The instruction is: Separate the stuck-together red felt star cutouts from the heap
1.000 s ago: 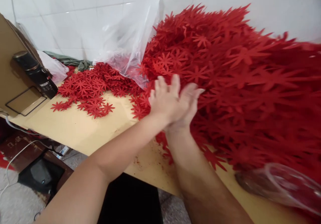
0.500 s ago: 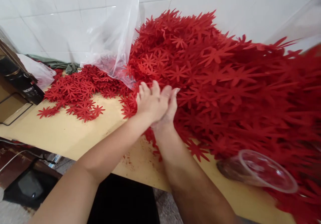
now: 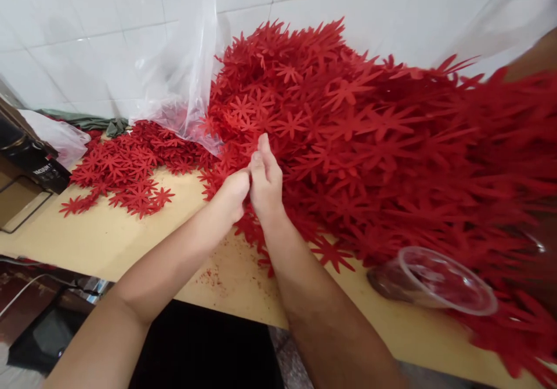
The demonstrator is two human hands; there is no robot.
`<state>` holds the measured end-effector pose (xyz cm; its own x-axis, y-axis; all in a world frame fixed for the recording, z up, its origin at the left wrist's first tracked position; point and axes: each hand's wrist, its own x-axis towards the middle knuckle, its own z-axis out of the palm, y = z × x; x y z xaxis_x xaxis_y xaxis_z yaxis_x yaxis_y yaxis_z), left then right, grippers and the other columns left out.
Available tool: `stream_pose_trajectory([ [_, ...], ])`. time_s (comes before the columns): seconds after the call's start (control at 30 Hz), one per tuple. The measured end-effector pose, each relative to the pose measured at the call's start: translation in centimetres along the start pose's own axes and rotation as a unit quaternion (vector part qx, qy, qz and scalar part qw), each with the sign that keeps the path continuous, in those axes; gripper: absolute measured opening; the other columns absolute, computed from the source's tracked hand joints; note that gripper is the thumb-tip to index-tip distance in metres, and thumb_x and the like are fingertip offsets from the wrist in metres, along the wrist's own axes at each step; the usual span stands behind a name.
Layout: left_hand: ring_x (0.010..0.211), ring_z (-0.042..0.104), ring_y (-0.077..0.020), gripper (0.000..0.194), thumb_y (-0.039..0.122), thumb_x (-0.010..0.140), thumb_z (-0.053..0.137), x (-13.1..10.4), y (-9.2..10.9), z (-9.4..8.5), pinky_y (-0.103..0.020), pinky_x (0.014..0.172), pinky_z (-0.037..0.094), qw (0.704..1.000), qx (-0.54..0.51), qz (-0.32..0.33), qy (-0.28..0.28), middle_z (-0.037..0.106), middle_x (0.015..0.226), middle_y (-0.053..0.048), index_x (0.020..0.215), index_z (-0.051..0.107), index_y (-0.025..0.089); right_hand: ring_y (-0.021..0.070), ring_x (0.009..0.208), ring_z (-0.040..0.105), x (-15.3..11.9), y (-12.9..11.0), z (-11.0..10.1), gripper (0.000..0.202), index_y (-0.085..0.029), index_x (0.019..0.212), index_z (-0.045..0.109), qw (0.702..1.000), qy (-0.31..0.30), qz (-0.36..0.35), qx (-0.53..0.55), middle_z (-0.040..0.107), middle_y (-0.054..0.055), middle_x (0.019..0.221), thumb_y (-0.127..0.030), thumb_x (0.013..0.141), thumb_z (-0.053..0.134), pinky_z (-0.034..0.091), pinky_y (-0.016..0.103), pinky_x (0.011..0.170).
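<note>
In the head view my left hand (image 3: 235, 193) and my right hand (image 3: 266, 187) meet above the front of a big heap of red flower-shaped cutouts (image 3: 365, 139). The palm side of my left hand presses against my right hand, and its fingers are mostly hidden. My right hand points up and away, its visible fingers stretched out and lying close together. No object shows between the two hands. Reddish crumbs (image 3: 213, 277) lie on the tan tabletop (image 3: 117, 241) below my wrists.
A smaller pile of red cutouts (image 3: 130, 162) lies left, beside a clear plastic bag (image 3: 194, 96). A clear plastic cup (image 3: 404, 287) lies on its side at the right front. A black vacuum flask (image 3: 35, 159) is at the left edge. White tiles (image 3: 313, 6) rise behind.
My hands turned against each other: the left slid down and toward me, its spread fingers now out of sight, while the right came upright. The view shifted slightly right.
</note>
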<state>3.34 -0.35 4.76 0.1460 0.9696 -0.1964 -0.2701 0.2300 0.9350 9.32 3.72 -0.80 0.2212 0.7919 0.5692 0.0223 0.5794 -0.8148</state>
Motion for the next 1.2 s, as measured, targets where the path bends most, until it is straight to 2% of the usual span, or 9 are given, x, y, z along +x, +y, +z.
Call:
stream_pose_trajectory([
  [0.1,0.112,0.06,-0.0218,0.038,0.023,0.085,0.032,-0.4,0.7,0.2,-0.038,0.098,0.046,0.998,-0.054,0.006,0.018,0.07,0.099,-0.013,0.103,0.064,0.01,0.0193,0.136,0.037,-1.0,-2.6,0.8,0.058,-0.02,0.135,0.045,0.986,-0.06,-0.124,-0.094,0.045,0.007,0.143,-0.054,0.089,0.031,0.023,0.043,0.117],
  [0.2,0.124,0.051,-0.0264,0.058,0.027,0.084,0.015,-1.4,0.5,0.7,-0.044,0.093,0.045,0.967,0.035,0.217,0.13,0.064,0.112,-0.014,0.108,0.066,0.011,0.0212,0.135,0.039,-2.4,-4.8,1.8,0.061,-0.017,0.136,0.044,0.963,-0.135,-0.191,-0.133,0.048,0.01,0.141,-0.053,0.09,0.026,0.029,0.043,0.115],
  [0.3,0.137,0.032,-0.0153,0.071,0.026,0.087,-0.006,-2.5,-0.4,1.3,-0.037,0.105,0.036,0.936,-0.008,0.301,0.185,0.045,0.141,-0.001,0.13,0.05,0.024,0.0228,0.139,0.032,-3.1,-5.5,2.5,0.066,-0.018,0.138,0.042,0.951,-0.168,-0.206,-0.158,0.044,0.011,0.143,-0.058,0.089,0.025,0.025,0.047,0.116],
  [0.4,0.139,0.029,-0.0083,0.059,0.031,0.092,0.003,-3.1,-1.1,1.1,-0.029,0.115,0.024,0.96,-0.101,0.246,0.089,0.039,0.147,0.004,0.136,0.041,0.026,0.0225,0.143,0.022,-2.7,-4.7,2.3,0.071,-0.02,0.138,0.041,0.972,-0.149,-0.13,-0.129,0.037,0.008,0.148,-0.064,0.087,0.02,0.016,0.049,0.118],
  [0.53,0.14,0.028,-0.0106,0.051,0.04,0.093,0.026,-3.7,-0.7,0.9,-0.023,0.118,0.017,0.979,-0.146,0.122,-0.068,0.042,0.146,-0.001,0.134,0.046,0.015,0.021,0.145,0.008,-1.2,-3.8,0.8,0.072,-0.027,0.143,0.03,0.995,-0.061,-0.011,-0.078,0.021,0.0,0.155,-0.067,0.085,0.011,0.004,0.051,0.119],
  [0.67,0.139,0.03,-0.012,0.051,0.035,0.096,0.019,-3.8,1.1,1.4,-0.026,0.118,0.019,0.975,-0.169,0.127,-0.063,0.044,0.145,0.0,0.132,0.048,0.014,0.0194,0.145,0.01,-0.7,-4.1,0.1,0.064,-0.032,0.141,0.033,0.992,0.004,-0.085,-0.09,0.028,-0.004,0.153,-0.064,0.087,0.018,0.004,0.048,0.12],
  [0.9,0.136,0.036,-0.018,0.058,0.044,0.095,0.011,-1.1,1.5,1.3,-0.035,0.115,0.029,0.973,-0.21,0.101,-0.009,0.051,0.139,-0.001,0.129,0.049,0.018,0.0223,0.139,0.032,-1.2,-3.9,0.3,0.062,-0.023,0.136,0.044,0.99,-0.083,-0.115,0.003,0.041,0.004,0.146,-0.06,0.086,0.035,0.023,0.047,0.117],
  [1.07,0.138,0.031,-0.0139,0.051,0.038,0.095,0.012,-0.8,-1.0,0.6,-0.034,0.117,0.027,0.991,-0.061,0.12,-0.023,0.048,0.14,0.006,0.132,0.046,0.025,0.0204,0.142,0.024,-1.6,-4.5,0.6,0.059,-0.03,0.135,0.045,0.993,-0.063,-0.092,-0.034,0.041,-0.002,0.146,-0.061,0.087,0.03,0.015,0.047,0.119],
  [1.2,0.141,0.024,-0.0129,0.057,0.042,0.094,0.005,-1.7,-1.2,0.0,-0.032,0.12,0.017,0.985,0.051,0.16,-0.031,0.044,0.143,0.006,0.139,0.036,0.025,0.017,0.144,0.017,-1.6,-4.6,0.8,0.056,-0.037,0.137,0.039,0.99,-0.056,-0.119,-0.052,0.035,-0.008,0.149,-0.06,0.089,0.024,0.008,0.046,0.121],
])
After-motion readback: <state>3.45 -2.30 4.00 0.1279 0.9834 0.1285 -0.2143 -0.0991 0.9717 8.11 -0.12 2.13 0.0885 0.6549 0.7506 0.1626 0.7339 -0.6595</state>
